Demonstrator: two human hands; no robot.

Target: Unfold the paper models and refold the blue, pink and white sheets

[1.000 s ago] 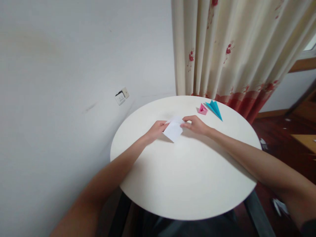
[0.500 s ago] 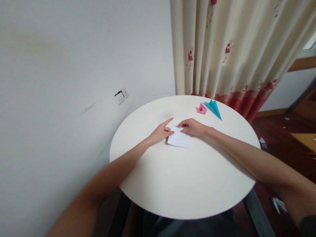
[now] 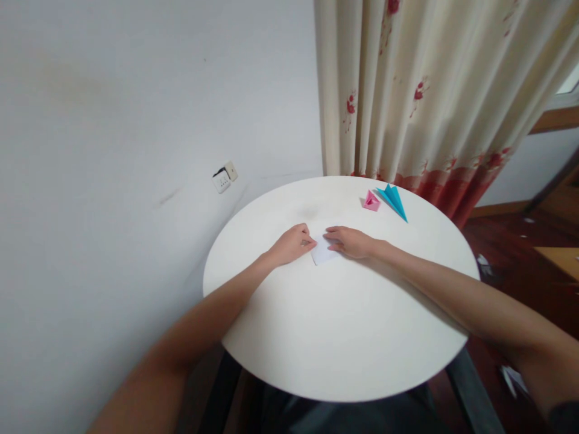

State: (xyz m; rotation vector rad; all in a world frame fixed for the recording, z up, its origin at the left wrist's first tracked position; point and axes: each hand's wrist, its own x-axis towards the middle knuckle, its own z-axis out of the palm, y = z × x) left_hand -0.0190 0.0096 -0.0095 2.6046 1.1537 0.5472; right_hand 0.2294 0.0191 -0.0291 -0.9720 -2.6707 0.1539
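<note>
A small piece of white paper (image 3: 321,252) lies on the round white table (image 3: 344,331) between my two hands. At its left edge my left hand (image 3: 289,245) is closed, thumb and forefinger pinched together on the paper. My right hand (image 3: 355,241) rests over the paper's right part, its fingers stretched out and the thumb apart from them, pressing on the sheet. The right part of the paper is hidden under that hand. Any folds in it are too small to make out.
Near the table's far right edge are a pink folded-paper piece (image 3: 371,201) and a blue paper plane (image 3: 393,201). Behind the table hangs a flowered curtain (image 3: 407,120). A wall socket (image 3: 221,180) is on the wall at the left.
My left forefinger, stretched out before, has curled in to a pinch at the paper's edge. My right hand has come down slightly over the paper, and less of the sheet shows.
</note>
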